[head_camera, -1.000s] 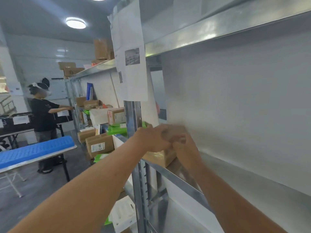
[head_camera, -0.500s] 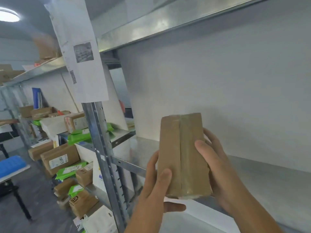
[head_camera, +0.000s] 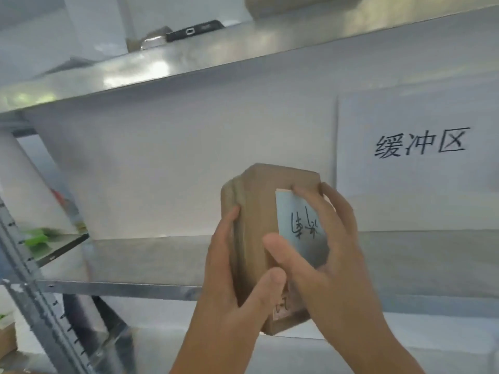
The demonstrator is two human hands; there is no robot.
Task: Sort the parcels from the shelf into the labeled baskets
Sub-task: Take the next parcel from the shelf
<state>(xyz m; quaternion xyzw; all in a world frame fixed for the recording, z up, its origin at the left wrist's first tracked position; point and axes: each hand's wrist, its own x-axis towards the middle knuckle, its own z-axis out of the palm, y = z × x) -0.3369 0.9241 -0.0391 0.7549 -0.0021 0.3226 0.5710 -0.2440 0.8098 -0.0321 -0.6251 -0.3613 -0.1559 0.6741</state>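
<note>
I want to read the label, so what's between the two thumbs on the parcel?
In the head view, only bare brown parcel face lies between left thumb and right thumb; the white label sits beyond.

Parcel [head_camera: 253, 238] between hands, before shelf [head_camera: 162, 255]

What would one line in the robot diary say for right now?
step: reading label | parcel: held upright before shelf | left hand: grips parcel | right hand: grips parcel | white label: faces camera

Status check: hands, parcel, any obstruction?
Left hand and right hand both grip the brown parcel, held upright before the shelf. White handwritten label faces camera. Nothing in the way; baskets not in view.
</note>
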